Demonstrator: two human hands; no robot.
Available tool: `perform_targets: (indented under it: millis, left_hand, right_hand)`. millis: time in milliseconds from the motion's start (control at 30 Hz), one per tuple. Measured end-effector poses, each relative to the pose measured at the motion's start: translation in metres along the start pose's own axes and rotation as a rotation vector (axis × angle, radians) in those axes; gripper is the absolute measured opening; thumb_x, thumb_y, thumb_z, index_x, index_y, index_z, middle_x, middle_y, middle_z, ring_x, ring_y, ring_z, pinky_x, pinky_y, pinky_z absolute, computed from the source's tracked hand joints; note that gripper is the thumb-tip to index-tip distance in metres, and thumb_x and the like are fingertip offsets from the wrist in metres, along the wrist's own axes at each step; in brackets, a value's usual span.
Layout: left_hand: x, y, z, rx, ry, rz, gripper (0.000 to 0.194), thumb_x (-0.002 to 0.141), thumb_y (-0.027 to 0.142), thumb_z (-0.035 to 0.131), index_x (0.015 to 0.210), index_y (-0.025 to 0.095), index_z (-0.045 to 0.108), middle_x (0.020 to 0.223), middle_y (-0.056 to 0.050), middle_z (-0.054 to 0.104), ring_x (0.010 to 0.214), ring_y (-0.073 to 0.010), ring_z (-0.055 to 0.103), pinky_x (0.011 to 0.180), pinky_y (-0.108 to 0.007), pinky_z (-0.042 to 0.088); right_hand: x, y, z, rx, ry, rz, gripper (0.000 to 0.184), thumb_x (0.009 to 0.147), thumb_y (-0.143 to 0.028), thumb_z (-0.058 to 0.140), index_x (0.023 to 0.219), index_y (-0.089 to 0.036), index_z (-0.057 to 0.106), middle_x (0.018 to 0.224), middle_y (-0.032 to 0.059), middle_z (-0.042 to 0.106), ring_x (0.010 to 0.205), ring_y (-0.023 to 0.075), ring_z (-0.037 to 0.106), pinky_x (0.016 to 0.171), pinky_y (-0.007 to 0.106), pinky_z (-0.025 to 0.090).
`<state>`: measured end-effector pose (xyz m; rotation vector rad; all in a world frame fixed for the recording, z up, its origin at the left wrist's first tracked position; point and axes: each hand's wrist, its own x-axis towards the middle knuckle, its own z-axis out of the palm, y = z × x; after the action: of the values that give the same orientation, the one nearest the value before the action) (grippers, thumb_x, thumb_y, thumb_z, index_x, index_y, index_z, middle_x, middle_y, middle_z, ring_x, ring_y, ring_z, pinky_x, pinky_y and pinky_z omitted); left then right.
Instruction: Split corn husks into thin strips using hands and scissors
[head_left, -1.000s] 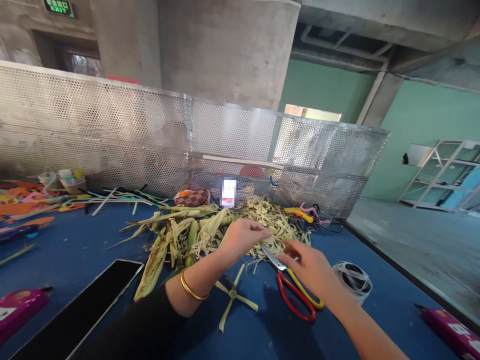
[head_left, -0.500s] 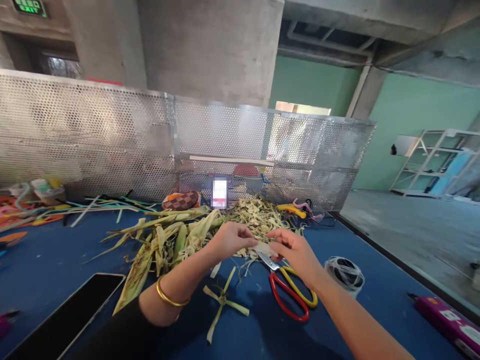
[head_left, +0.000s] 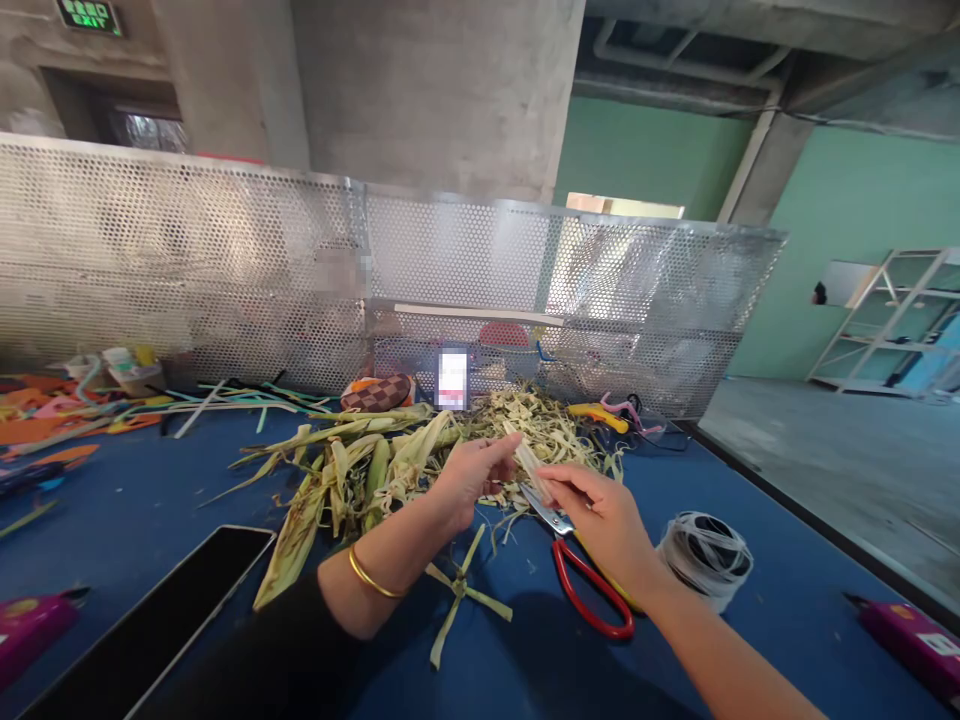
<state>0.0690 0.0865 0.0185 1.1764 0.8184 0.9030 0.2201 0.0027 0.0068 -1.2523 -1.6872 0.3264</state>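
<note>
A pale strip of corn husk [head_left: 529, 464] slants upright between my two hands, over the husk pile. My left hand [head_left: 472, 478] has its thumb against the strip's upper end, fingers curled behind and partly hidden. The lower end is pinched between thumb and fingers of my right hand [head_left: 600, 510]. Just beneath lie scissors [head_left: 592, 595] with one red and one yellow handle, the yellow one partly covered by my right hand. A cross-shaped knot of husk strips [head_left: 460, 586] rests on the blue table near my left wrist.
Whole corn husks [head_left: 337, 490] and a heap of shredded husk [head_left: 551, 425] lie ahead. A dark phone [head_left: 165, 610] is at left, a roll of clear tape [head_left: 705, 560] at right. Purple tools [head_left: 904, 640] flank both sides. A perforated metal screen [head_left: 465, 250] stands behind.
The husk strip has turned from lying nearly flat to slanting upright. My left thumb has risen along it and my right hand pinches its lower end. The view has shifted slightly left.
</note>
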Motion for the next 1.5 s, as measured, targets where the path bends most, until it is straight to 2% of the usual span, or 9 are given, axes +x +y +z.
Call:
perform_targets:
  millis: [167, 300, 433, 533, 633, 833, 1067, 1333, 1500]
  left_hand:
    - [-0.008, -0.009, 0.011, 0.052, -0.066, -0.064, 0.035, 0.057, 0.044, 0.075, 0.058, 0.015, 0.054, 0.054, 0.002, 0.052, 0.053, -0.0083, 0.048, 0.050, -0.021, 0.033]
    - [-0.009, -0.005, 0.011, 0.151, -0.001, 0.031, 0.029, 0.064, 0.039, 0.069, 0.054, 0.016, 0.056, 0.052, 0.000, 0.055, 0.050, -0.0085, 0.047, 0.052, -0.022, 0.036]
    - [-0.012, -0.002, 0.012, 0.304, 0.015, 0.148, 0.021, 0.065, 0.034, 0.066, 0.054, 0.016, 0.061, 0.050, 0.000, 0.055, 0.050, -0.0101, 0.047, 0.052, -0.023, 0.035]
    - [-0.014, -0.008, 0.016, 0.408, -0.055, 0.195, 0.019, 0.065, 0.031, 0.065, 0.053, 0.017, 0.061, 0.049, 0.002, 0.053, 0.049, -0.0097, 0.045, 0.050, -0.023, 0.033]
    - [-0.015, -0.017, 0.020, 0.412, -0.150, 0.177, 0.020, 0.064, 0.032, 0.065, 0.052, 0.018, 0.059, 0.049, 0.002, 0.053, 0.047, -0.0099, 0.044, 0.049, -0.023, 0.032]
    - [-0.017, -0.019, 0.021, 0.444, -0.174, 0.134, 0.021, 0.062, 0.034, 0.067, 0.053, 0.019, 0.056, 0.048, 0.003, 0.051, 0.045, -0.0085, 0.040, 0.045, -0.023, 0.029]
    - [-0.014, -0.020, 0.020, 0.382, -0.241, 0.106, 0.019, 0.060, 0.028, 0.068, 0.066, 0.019, 0.052, 0.056, 0.004, 0.053, 0.050, -0.0086, 0.046, 0.046, -0.020, 0.036]
    - [-0.018, -0.014, 0.021, 0.359, -0.345, 0.311, 0.054, 0.060, 0.010, 0.067, 0.110, 0.022, 0.048, 0.067, 0.008, 0.053, 0.055, -0.0078, 0.051, 0.052, -0.019, 0.039]
    - [-0.019, -0.014, 0.021, 0.502, -0.368, 0.266, 0.030, 0.065, 0.012, 0.062, 0.095, 0.017, 0.061, 0.057, 0.007, 0.051, 0.048, -0.0059, 0.044, 0.049, -0.019, 0.035]
  right_hand:
    - [-0.003, 0.000, 0.010, -0.143, 0.100, -0.086, 0.020, 0.086, -0.030, 0.050, 0.089, -0.023, 0.068, 0.086, 0.0044, 0.071, 0.079, 0.0196, 0.065, 0.074, 0.030, 0.050]
    - [-0.006, 0.000, 0.013, -0.174, 0.111, 0.028, 0.020, 0.085, -0.032, 0.048, 0.088, -0.023, 0.066, 0.079, 0.0044, 0.071, 0.072, 0.0203, 0.066, 0.067, 0.030, 0.049]
    - [-0.002, 0.003, 0.010, -0.055, 0.122, 0.191, 0.022, 0.081, -0.043, 0.055, 0.085, -0.021, 0.060, 0.073, 0.0040, 0.068, 0.067, 0.0200, 0.063, 0.064, 0.030, 0.048]
    - [0.004, 0.006, 0.006, 0.128, 0.194, 0.285, 0.034, 0.070, -0.047, 0.067, 0.088, -0.020, 0.058, 0.075, 0.0032, 0.064, 0.069, 0.0196, 0.060, 0.064, 0.030, 0.048]
    - [0.008, 0.008, 0.004, 0.303, 0.131, 0.358, 0.030, 0.066, -0.042, 0.069, 0.079, -0.018, 0.058, 0.070, 0.0007, 0.061, 0.067, 0.0173, 0.056, 0.061, 0.028, 0.045]
    - [0.007, 0.011, 0.003, 0.302, 0.189, 0.340, 0.021, 0.072, -0.037, 0.060, 0.065, -0.017, 0.056, 0.058, -0.0033, 0.051, 0.057, 0.0120, 0.043, 0.055, 0.025, 0.036]
    - [0.008, 0.014, 0.005, 0.429, 0.291, 0.388, 0.030, 0.073, -0.047, 0.061, 0.062, -0.019, 0.054, 0.056, -0.0026, 0.050, 0.054, 0.0134, 0.045, 0.052, 0.026, 0.039]
    - [0.011, 0.008, 0.000, 0.554, 0.315, 0.508, 0.029, 0.063, -0.045, 0.067, 0.057, -0.018, 0.059, 0.051, -0.0013, 0.053, 0.049, 0.0129, 0.047, 0.049, 0.026, 0.039]
    - [0.013, 0.013, -0.003, 0.555, 0.333, 0.478, 0.021, 0.060, -0.038, 0.069, 0.060, -0.018, 0.064, 0.053, -0.0023, 0.056, 0.051, 0.0121, 0.047, 0.050, 0.025, 0.038]
